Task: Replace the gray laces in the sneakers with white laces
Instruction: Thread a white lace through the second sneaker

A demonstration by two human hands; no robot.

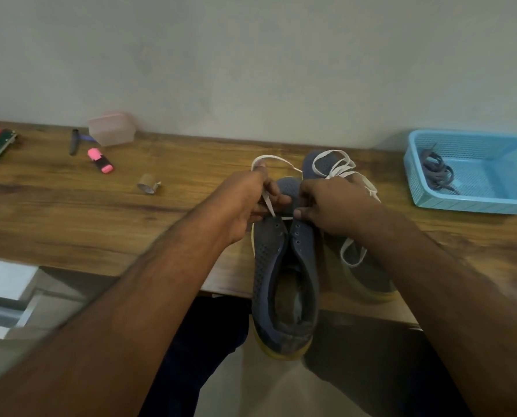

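Your left hand (248,203) pinches the white lace (267,206) taut while your right hand (332,206) grips the near sneaker (284,266), steadying its lowest eyelets for threading.

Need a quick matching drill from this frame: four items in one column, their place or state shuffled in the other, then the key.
Things
1. gray laces
2. pink highlighter
3. left hand
4. second sneaker

Places or states
A. pinches a white lace over the near sneaker
B. lies on the table beside a dark pen
C. piled in the blue basket
D. stands behind the right hand, white lace already on it

Pairs: 1-C, 2-B, 3-A, 4-D
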